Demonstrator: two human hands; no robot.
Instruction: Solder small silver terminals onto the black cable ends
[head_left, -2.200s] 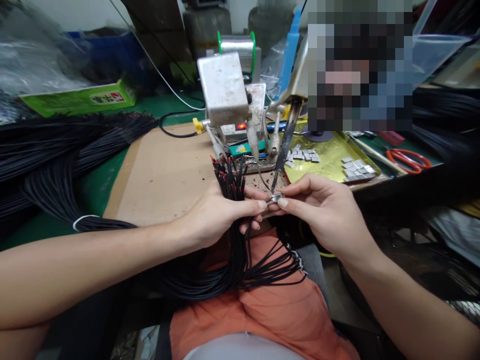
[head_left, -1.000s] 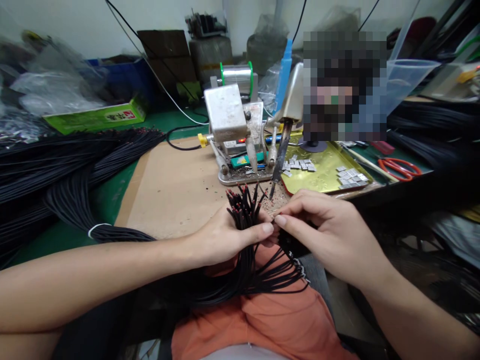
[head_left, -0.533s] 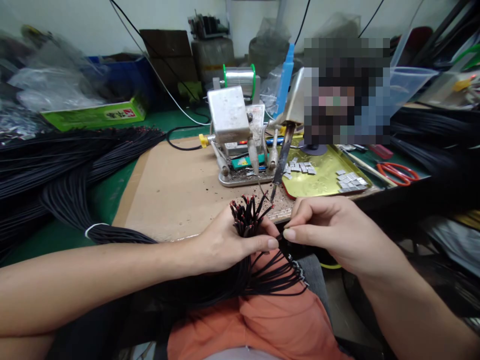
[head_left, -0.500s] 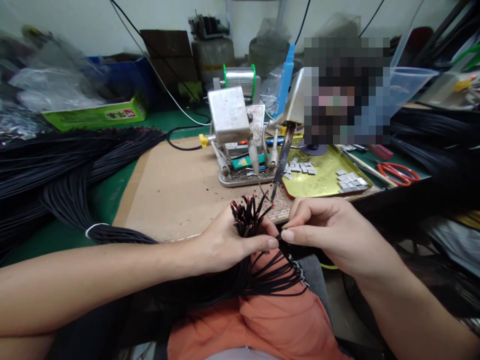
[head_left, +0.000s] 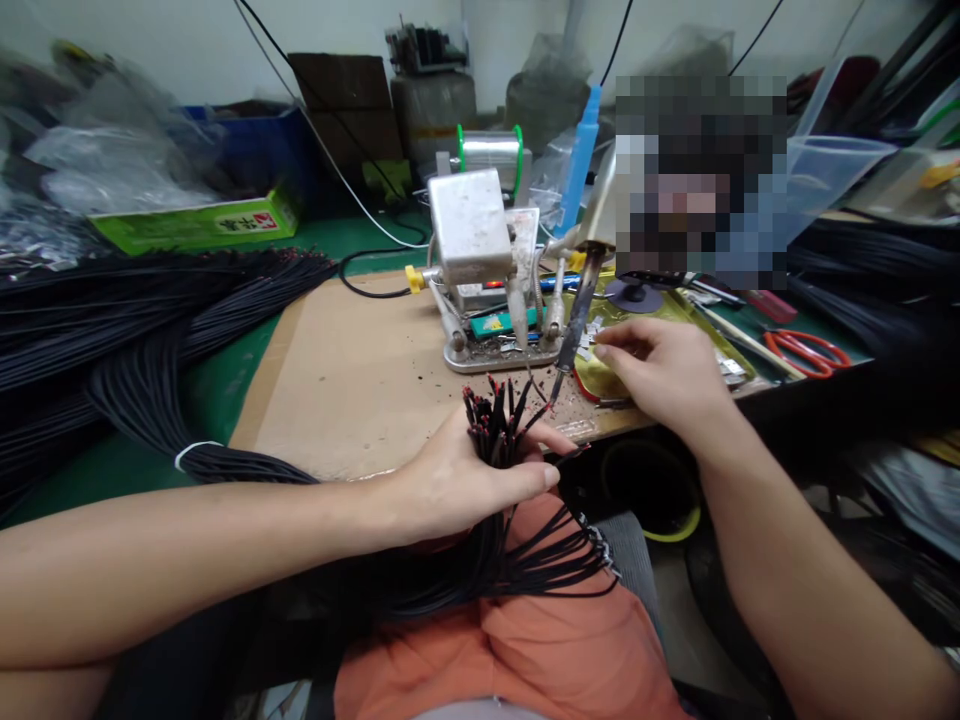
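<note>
My left hand (head_left: 457,480) is wrapped round a bundle of black wires (head_left: 495,430) with red-tipped ends pointing up. One wire sticks out to the right past my thumb, and another end lies near the tip of a soldering iron (head_left: 576,320). Lower wires of the bundle hang over my lap, with small metal ends. My right hand (head_left: 664,375) is over the gold-coloured tray (head_left: 596,382), thumb and forefinger close together by some small metal pieces (head_left: 589,340). Whether a piece sits between these fingertips is hidden.
Behind the iron is a metal soldering stand (head_left: 469,235), with a solder spool (head_left: 491,152) at its back. Orange-handled scissors (head_left: 806,350) lie at the right. More black wires (head_left: 150,330) cover the left side of the green table. A person is at the far side.
My right hand has moved up and forward, away from beside my left hand, to the metal pieces on the tray. My left hand still holds the bundle; a wire now juts out rightward.
</note>
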